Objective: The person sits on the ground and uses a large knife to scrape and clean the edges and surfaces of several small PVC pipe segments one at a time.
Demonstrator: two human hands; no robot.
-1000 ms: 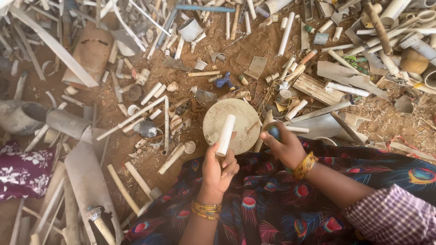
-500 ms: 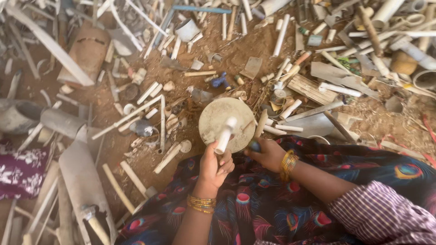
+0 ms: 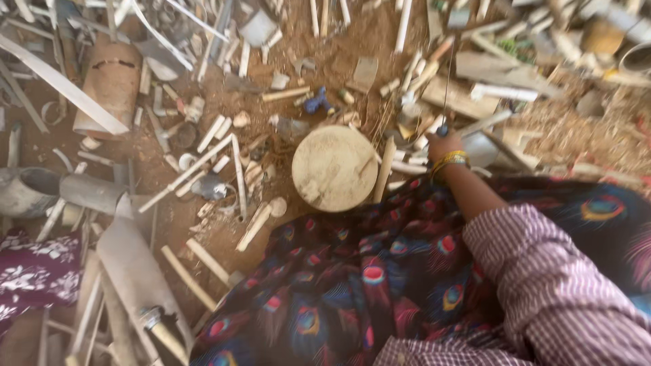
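- 1 hand in view: my right hand (image 3: 442, 144), reached out past the far right edge of the round block, knuckles toward the camera; my fingers are curled together around a thin dark upright tool handle (image 3: 445, 102), though blur keeps me from telling how firmly they clamp it.
- my left hand is out of view.
- 1 stack of yellow bangles (image 3: 450, 160) circles my right wrist; the sleeve (image 3: 542, 271) above it is a fine purple-and-white check weave.
- 1 round wooden block (image 3: 335, 167), pale, flat-topped, disc-shaped, scuffed and dusty, stands on the ground just beyond my lap, left of my right hand.
- 1 short pale stick (image 3: 384, 170), smooth and cylindrical, leans against the right rim of the block, between it and my wrist.
- 1 dark cloth (image 3: 339, 291) with red, blue and teal peacock-eye print covers my lap.
- 1 small blue fitting (image 3: 316, 103) lies in the dirt beyond the block.
- 1 brown cylinder (image 3: 112, 85), cardboard-coloured, lies at upper left.
- 1 wide grey pipe section (image 3: 88, 191), dull and dusty, lies at left.
- pale pipe offcuts (image 3: 237, 175), too many to count, are scattered over reddish-brown earth (image 3: 352, 41).
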